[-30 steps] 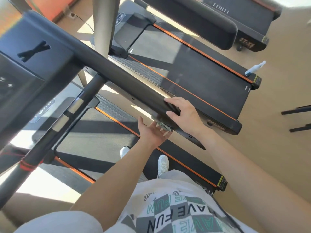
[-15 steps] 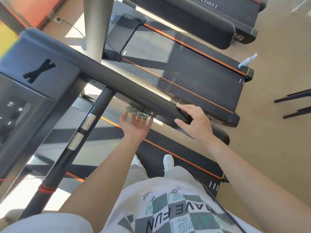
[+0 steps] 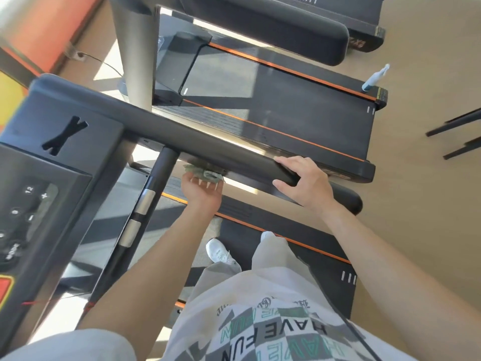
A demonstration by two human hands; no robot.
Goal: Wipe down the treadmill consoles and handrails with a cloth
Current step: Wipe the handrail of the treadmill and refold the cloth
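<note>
Since a second ago, the left hand (image 3: 201,190) has slid the cloth (image 3: 205,173) along the handrail's (image 3: 182,136) underside toward the console (image 3: 39,204). Head view: I note its flat fingers pressing the cloth upward, and the right hand (image 3: 304,183) clasping the handrail. I advise firm, overlapping strokes. Bottle (image 3: 374,78) on the neighbouring treadmill: contents indiscernible.

— How much of the crumpled grey-green cloth (image 3: 205,175) shows?
— Only a fringe. The rest lies under the long black padded handrail (image 3: 208,144). The left hand (image 3: 201,194) below has its fingertips buried in the cloth, so their curl can't be read.
— The flat black treadmill console (image 3: 39,204) at nine o'clock?
— Cut off by the left edge, and its button markings are mostly smeared.
— At two o'clock?
— A small pale blue bottle (image 3: 374,78), too tiny to tell its top. At three o'clock, thin black bars (image 3: 455,125) run off the right edge.
</note>
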